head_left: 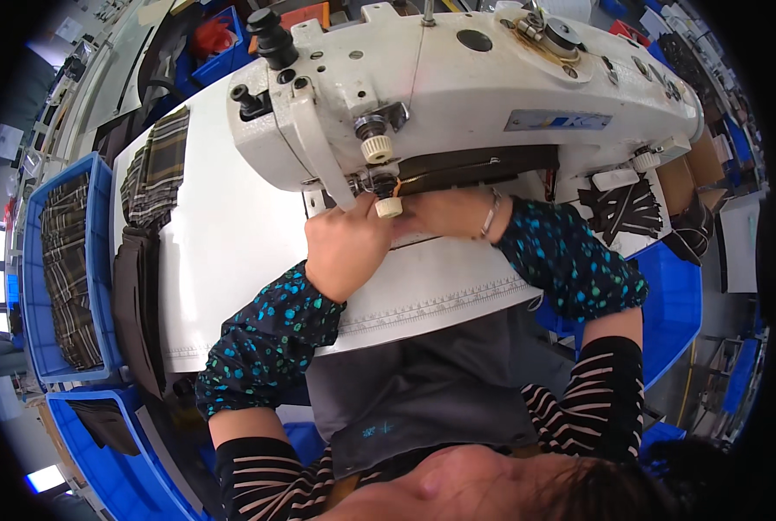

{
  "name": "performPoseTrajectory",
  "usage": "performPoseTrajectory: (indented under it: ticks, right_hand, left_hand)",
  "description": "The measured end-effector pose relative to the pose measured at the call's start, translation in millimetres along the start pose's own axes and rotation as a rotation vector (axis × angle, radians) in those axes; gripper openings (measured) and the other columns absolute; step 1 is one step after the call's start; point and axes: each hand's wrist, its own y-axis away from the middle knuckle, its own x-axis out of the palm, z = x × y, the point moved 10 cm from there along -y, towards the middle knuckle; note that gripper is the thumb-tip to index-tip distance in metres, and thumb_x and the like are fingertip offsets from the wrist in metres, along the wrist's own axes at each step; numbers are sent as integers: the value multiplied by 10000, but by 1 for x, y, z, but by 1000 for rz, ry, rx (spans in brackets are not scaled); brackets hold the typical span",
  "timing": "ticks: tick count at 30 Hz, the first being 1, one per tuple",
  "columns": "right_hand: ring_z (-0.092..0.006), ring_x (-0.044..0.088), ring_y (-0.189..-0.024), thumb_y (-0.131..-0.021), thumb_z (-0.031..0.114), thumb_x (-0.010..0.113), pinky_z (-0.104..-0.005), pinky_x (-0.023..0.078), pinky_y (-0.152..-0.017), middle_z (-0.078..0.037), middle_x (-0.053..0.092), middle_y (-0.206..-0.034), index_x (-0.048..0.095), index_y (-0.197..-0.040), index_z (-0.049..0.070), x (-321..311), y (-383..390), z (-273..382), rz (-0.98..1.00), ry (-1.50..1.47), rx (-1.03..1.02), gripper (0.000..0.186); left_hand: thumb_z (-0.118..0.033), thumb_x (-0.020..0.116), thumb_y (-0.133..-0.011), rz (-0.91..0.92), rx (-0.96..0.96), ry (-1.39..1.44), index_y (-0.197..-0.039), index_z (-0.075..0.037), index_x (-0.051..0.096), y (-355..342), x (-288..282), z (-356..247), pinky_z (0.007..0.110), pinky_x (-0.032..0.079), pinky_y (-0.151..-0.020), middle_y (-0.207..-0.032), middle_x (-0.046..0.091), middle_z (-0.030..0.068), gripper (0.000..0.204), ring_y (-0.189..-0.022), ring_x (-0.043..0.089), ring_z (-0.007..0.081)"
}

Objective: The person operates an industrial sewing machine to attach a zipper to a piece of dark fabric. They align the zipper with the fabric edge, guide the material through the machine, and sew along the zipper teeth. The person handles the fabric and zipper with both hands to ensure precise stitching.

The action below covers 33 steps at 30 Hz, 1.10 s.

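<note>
Beneath the head of a white sewing machine [336, 113], both hands meet close to the needle area. My left hand [346, 247] has its fingers curled and pressed together beside the presser foot; what they pinch is hidden. From the right reaches my right hand [447, 213], its fingertips out of sight behind a cream knob [389, 207] and the left hand. Just behind the right hand, dark brown cloth [527, 161] lies under the machine's arm. Patterned dark sleeve covers wrap both forearms.
Striped folded cloth [155, 165] and a dark cloth stack [136, 295] lie at the table's left side. Beyond them stands a blue crate [103, 260] of striped pieces. Dark cloth strips [627, 208] sit right of the machine, above a blue bin [676, 304]. A ruler strip [431, 304] follows the front edge.
</note>
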Motion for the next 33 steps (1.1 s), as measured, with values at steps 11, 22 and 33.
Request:
performPoseTrajectory:
  ticks: [11,22,33]
  right_hand:
    - [-260,698,-888,-867,202,756,-335,587,-816,-92,684,-957,709,-1037,38,-37,64,112,-189,528,-47,241]
    - [-268,733,-1027,-874,138,720,-395,611,-819,-100,747,-1062,700,-1008,51,-41,12,39,-280,355,0,161]
    - [-298,606,-769,-762,176,793,-417,511,-646,-92,578,-795,597,-749,52,-33,10,29,-329,397,-70,232]
  left_hand:
    - [-214,783,-850,81,88,-83,-1271,-108,726,23,25,2,308,541,-504,-994,743,31,437,-583,649,162]
    - [-208,799,-872,14,7,197,-1068,-45,742,66,-15,65,396,574,-878,-1156,738,98,261,-1069,703,295]
    - [-186,594,-918,281,11,263,-1253,-27,716,20,57,121,671,281,-1168,-1481,551,194,390,-1584,255,423]
